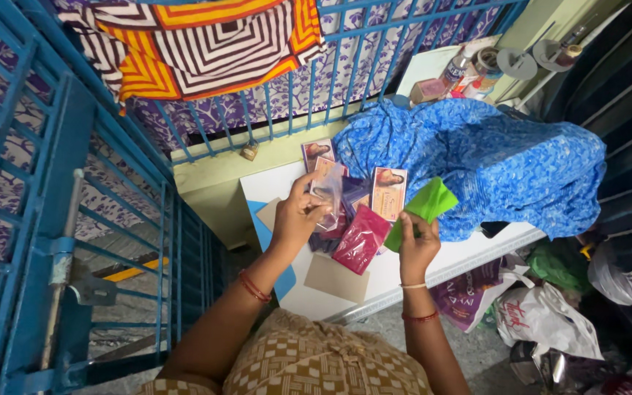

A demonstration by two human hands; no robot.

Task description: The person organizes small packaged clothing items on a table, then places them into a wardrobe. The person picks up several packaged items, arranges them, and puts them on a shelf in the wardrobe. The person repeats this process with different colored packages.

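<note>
On the white table (404,274) in the head view, a blue patterned cloth (499,161) at two o'clock hides the far corner. The left hand (295,216) pinches a clear plastic packet (328,192), its contents hard to make out. At four o'clock the right hand (417,245) grips a folded green cloth (427,206). Between them lies a magenta packet (360,240); above it, a pink rectangular portrait card (389,192).
</note>
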